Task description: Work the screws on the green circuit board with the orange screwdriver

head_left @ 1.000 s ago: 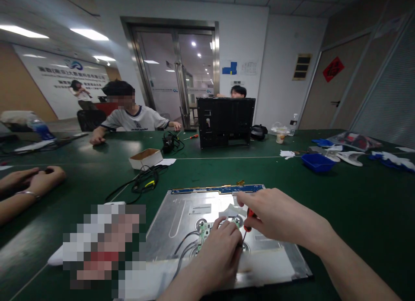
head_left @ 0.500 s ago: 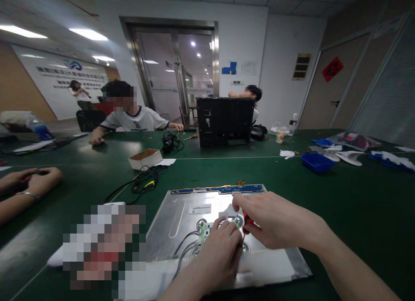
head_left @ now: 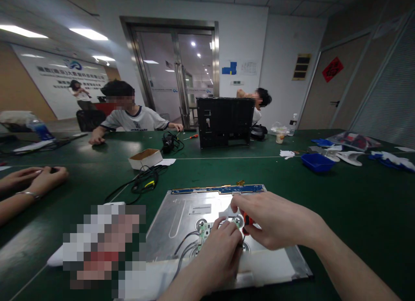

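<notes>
A flat display panel [head_left: 177, 212] lies back side up on the table, with a blue circuit strip along its far edge. Near its middle sits a small green circuit board [head_left: 203, 232] with dark cables running off it. My left hand [head_left: 220, 244] presses on this board with bent fingers held close together; its thumb and fingertips are partly hidden. In my right hand [head_left: 269, 216] is a red and black screwdriver [head_left: 247, 223], closed in the fingers. Its shaft points down beside my left hand, and the tip is hidden.
Behind the panel lie black cables [head_left: 142, 180] and an open cardboard box [head_left: 145, 159]. A black monitor housing [head_left: 225, 121] stands farther back. At the right is a blue tray [head_left: 317, 161]. Another person's hands [head_left: 42, 177] are at the left; more people sit across the table [head_left: 272, 175].
My hands and the panel stay nearly in place; the screwdriver seems slightly turned. The person behind the housing has shifted right, and the hands at the left have moved a little.
</notes>
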Available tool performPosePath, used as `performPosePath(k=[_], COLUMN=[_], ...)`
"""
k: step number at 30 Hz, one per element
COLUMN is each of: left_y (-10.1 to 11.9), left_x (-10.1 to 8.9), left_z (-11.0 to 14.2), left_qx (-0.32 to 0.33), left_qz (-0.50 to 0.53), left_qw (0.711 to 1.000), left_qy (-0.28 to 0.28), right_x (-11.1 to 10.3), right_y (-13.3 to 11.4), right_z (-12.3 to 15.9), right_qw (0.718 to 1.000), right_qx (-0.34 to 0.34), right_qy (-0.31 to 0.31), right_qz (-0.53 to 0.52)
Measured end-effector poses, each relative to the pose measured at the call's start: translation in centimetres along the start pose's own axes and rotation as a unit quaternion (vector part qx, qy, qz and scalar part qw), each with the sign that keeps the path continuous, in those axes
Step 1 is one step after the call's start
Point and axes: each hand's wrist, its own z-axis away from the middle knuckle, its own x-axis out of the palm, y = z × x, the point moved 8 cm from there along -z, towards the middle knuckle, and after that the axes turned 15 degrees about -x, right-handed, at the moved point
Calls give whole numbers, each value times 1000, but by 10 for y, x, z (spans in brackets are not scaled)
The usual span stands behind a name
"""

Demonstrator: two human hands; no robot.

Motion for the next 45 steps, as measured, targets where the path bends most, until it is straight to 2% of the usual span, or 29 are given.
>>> performPosePath(k=[9, 15, 22, 30, 38, 45], left_y=[-1, 1, 0, -1, 0, -1], left_x=[0, -2, 0, -2, 1, 1], left_z=[0, -1, -1, 1, 0, -1], left_qx=[-8, -9, -12, -5, -2, -12], left_qz=[-6, 0, -11, 14, 0, -3], left_qw=[1000, 1000, 1000, 1000, 1000, 1000], left_qy=[3, 1, -13, 0, -3, -13], right_x=[3, 1, 3, 3, 1, 1], right_y=[14, 8, 5, 10, -1, 6], right_z=[-1, 1, 2, -1, 2, -1], right_qw=[995, 999, 999, 995, 999, 996], right_qx=[67, 30, 31, 58, 9, 45], right_qy=[7, 9, -11, 8, 5, 10], right_qz=[77, 32, 16, 78, 49, 81])
